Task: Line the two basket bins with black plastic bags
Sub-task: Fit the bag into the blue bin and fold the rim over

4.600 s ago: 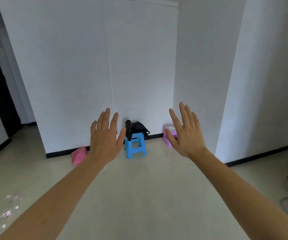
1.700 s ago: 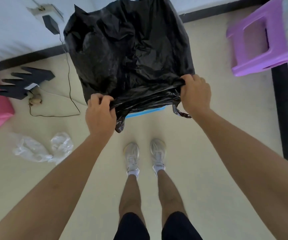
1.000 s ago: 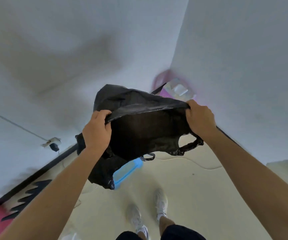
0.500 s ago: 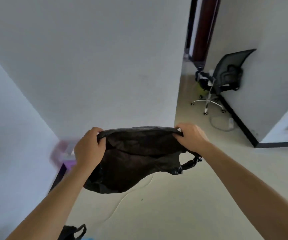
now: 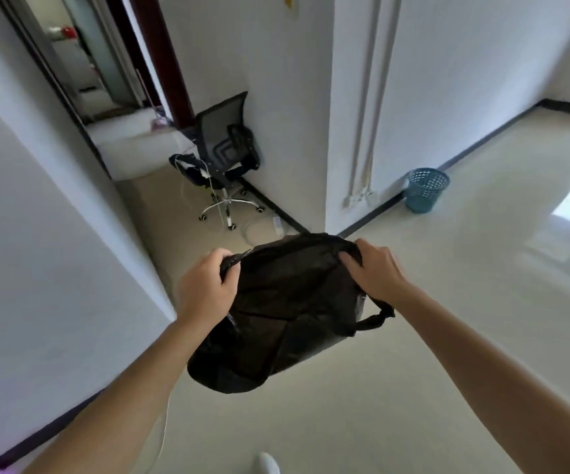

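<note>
A black plastic bag (image 5: 283,316) hangs in front of me at waist height, held by its top edge. My left hand (image 5: 204,289) grips the bag's left corner and my right hand (image 5: 370,273) grips its right corner, a handle loop dangling below the right wrist. A blue basket bin (image 5: 426,189) stands upright on the floor far ahead to the right, against the white wall. Only this one bin is in view.
A black mesh office chair (image 5: 223,155) stands in the hallway ahead left, with a cable and power strip (image 5: 277,224) on the floor beside it. A white wall (image 5: 37,254) is close on my left. A wall corner (image 5: 328,186) juts between chair and bin.
I have turned right, away from the stools; the view now takes in the hallway chair and the blue bin. Both hands still hold the bag, which hangs lower and more bunched.
</note>
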A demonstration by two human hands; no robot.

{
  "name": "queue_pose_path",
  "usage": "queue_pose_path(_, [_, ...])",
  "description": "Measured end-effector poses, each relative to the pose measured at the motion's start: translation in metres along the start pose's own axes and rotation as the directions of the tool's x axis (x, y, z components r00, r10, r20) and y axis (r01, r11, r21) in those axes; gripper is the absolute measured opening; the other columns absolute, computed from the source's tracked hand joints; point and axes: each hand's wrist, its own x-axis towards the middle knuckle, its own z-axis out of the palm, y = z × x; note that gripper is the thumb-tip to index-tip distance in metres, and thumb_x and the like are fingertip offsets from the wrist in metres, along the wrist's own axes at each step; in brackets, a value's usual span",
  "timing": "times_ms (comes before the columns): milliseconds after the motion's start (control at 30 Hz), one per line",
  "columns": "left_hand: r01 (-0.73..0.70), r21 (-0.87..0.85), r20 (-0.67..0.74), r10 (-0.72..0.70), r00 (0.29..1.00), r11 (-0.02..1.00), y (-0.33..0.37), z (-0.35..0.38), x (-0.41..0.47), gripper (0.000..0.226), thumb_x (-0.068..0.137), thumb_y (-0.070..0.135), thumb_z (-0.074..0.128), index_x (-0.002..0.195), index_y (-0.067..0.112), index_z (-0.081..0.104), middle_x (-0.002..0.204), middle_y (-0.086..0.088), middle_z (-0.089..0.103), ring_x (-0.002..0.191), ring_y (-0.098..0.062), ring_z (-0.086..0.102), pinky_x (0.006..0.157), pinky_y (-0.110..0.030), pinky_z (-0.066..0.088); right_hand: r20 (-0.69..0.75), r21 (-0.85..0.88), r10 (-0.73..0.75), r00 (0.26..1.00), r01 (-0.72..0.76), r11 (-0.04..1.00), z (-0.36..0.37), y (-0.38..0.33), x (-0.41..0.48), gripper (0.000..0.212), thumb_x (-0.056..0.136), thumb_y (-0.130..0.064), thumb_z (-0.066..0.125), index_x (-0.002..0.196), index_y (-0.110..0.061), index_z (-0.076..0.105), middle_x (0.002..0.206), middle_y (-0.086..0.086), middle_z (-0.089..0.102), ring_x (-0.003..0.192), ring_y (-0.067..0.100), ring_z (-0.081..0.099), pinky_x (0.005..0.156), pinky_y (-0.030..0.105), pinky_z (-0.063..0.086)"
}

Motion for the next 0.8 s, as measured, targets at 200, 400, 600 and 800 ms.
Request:
queue_pose_path(200, [-0.127,-0.204,0.068,0.144,0.987,0.971,0.074,0.124,0.128,0.016,0.095,0.033,0.050,0.092,0.022,0.060,0.073,0.009,0.059,0.064,-0.015,0.057,0.053,-0.027,0.039,-0.054,-0.149,0.099,0.994,-0.106,0.983,-0.040,0.108,0.076,0.025,0.078,-0.028,0.063,0.097,-0.019,0.048,0.074,-0.001,0.052,0.069,0.033,0.059,0.056,0.034,0.041])
queue_pose_path(400, [-0.223,-0.261,0.110,0.258,0.960,0.939,0.184,0.231,0.280,0.024,0.097,0.032,0.048,0.094,0.013,0.062,0.076,-0.002,0.065,0.071,-0.026,0.060,0.061,-0.031,0.037,-0.224,-0.332,0.285,0.932,-0.347,0.877,-0.134,0.218,0.165,0.034,0.081,-0.017,0.056,0.114,-0.027,0.055,0.092,0.007,0.069,0.083,0.035,0.065,0.060,0.033,0.042])
queue_pose_path(600, [-0.311,-0.392,0.204,0.412,0.888,0.866,0.312,0.336,0.371,0.029,0.098,0.037,0.042,0.090,0.014,0.058,0.073,0.001,0.061,0.067,-0.020,0.056,0.059,-0.035,0.044,-0.344,-0.231,0.507,0.790,-0.595,0.770,-0.205,0.326,0.193,0.007,0.077,-0.019,0.053,0.083,-0.022,0.052,0.077,0.010,0.064,0.075,0.038,0.060,0.060,0.035,0.040])
queue_pose_path(800, [-0.372,-0.398,0.272,0.495,0.825,0.838,0.425,0.469,0.430,0.032,0.099,0.039,0.039,0.092,0.015,0.059,0.080,-0.001,0.064,0.072,-0.023,0.058,0.062,-0.034,0.045,-0.404,-0.170,0.566,0.718,-0.667,0.725,-0.229,0.478,0.249,0.015,0.090,-0.027,0.046,0.084,-0.015,0.053,0.086,0.010,0.061,0.081,0.038,0.059,0.064,0.037,0.040])
